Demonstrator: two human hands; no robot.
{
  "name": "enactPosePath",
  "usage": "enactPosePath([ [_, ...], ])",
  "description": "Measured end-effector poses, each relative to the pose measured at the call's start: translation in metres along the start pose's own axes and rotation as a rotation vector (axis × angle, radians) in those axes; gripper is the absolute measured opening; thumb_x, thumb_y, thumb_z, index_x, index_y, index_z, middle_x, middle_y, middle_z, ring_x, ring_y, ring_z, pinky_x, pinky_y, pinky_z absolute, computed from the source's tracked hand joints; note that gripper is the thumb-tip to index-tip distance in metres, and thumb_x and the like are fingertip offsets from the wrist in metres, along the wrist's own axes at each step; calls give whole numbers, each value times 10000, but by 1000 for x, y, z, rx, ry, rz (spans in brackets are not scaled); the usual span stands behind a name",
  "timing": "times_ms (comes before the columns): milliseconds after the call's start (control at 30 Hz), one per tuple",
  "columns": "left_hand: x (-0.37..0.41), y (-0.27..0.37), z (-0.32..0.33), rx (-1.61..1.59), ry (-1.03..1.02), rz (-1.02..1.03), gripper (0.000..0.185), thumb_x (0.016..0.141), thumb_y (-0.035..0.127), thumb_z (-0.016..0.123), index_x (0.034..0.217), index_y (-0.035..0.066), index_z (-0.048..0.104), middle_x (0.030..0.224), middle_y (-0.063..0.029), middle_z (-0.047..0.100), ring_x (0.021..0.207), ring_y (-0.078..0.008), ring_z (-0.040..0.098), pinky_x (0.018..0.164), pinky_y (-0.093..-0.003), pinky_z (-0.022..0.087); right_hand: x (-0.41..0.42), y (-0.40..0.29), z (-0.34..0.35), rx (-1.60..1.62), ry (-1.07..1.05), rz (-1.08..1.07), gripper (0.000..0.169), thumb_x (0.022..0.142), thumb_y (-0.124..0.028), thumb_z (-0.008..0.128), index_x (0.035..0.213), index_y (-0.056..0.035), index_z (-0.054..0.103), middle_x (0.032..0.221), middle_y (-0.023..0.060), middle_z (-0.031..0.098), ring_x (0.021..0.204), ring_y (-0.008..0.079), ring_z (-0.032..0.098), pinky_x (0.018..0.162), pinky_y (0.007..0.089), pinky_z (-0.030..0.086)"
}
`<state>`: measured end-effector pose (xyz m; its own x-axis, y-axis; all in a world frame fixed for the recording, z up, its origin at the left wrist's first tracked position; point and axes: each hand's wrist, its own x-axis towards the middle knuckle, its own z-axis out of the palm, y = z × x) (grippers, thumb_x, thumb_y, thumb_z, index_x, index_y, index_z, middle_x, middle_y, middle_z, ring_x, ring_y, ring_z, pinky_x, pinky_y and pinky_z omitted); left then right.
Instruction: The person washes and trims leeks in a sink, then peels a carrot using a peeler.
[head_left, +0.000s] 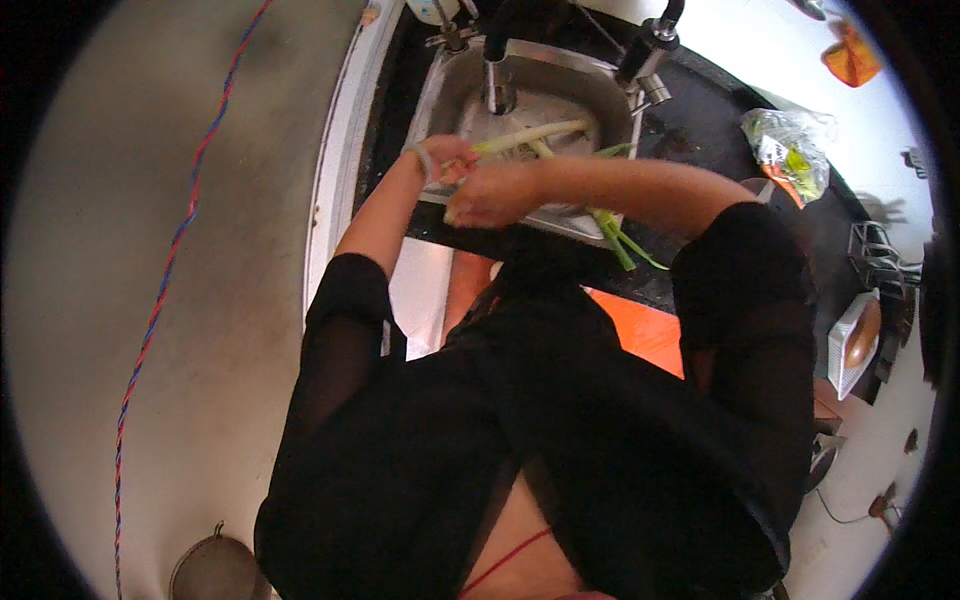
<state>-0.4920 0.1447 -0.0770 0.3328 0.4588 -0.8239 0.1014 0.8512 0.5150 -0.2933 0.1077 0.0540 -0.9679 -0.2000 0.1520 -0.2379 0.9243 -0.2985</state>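
Observation:
Over the near left corner of the stainless steel sink (611, 86), my left hand (452, 156) grips one end of a pale scallion-like stalk (529, 136), which stretches right across the basin. My right hand (491, 196) is curled just below the left one, close to the sink's near rim. Blur hides whether its fingers hold anything. A second green-topped stalk (611, 232) runs from the basin under my right forearm, its leaves hanging over the near rim onto the black counter.
A black faucet spout (499, 86) reaches over the basin, and a tap with a metal lever (651, 79) stands at its right corner. Further right are a clear plastic bag of greens (795, 157), a wire rack (877, 259) and a white basket (840, 352). A wall borders the left.

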Motion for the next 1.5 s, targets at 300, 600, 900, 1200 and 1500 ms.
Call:
enactPosePath([
  [300,17,-57,42,1097,926,647,371,772,135,613,1117,21,538,939,-111,609,784,-234,612,715,-291,481,-106,64,27,619,-357,1356,367,797,-378,585,782,-12,583,659,86,567,561,220,563,440,353,445],
  [600,58,-40,168,-638,61,87,363,859,194,563,1131,6,414,976,-172,555,896,-310,556,711,-449,482,-169,-21,84,410,-188,1346,491,596,-323,748,929,10,607,908,201,602,900,288,594,713,382,476],
  [900,76,-9,191,-1193,83,168,154,916,181,444,935,38,391,770,-118,451,677,-255,456,646,-454,441,-150,-51,27,1372,468,1565,370,707,-375,719,732,-27,599,591,1,512,489,89,445,396,246,321],
  [1200,47,9,187,-1176,156,294,220,933,228,368,836,30,363,688,-97,437,589,-210,448,599,-394,433,-129,-49,14,1670,690,1276,178,828,-207,615,825,-32,582,671,15,563,560,88,520,473,230,403],
  [1500,30,11,99,-875,-344,-76,247,932,210,340,905,-21,423,732,-67,474,564,-136,439,512,-239,419,-88,2,14,209,42,532,197,793,-162,594,895,-18,507,739,167,581,718,333,574,632,408,437],
])
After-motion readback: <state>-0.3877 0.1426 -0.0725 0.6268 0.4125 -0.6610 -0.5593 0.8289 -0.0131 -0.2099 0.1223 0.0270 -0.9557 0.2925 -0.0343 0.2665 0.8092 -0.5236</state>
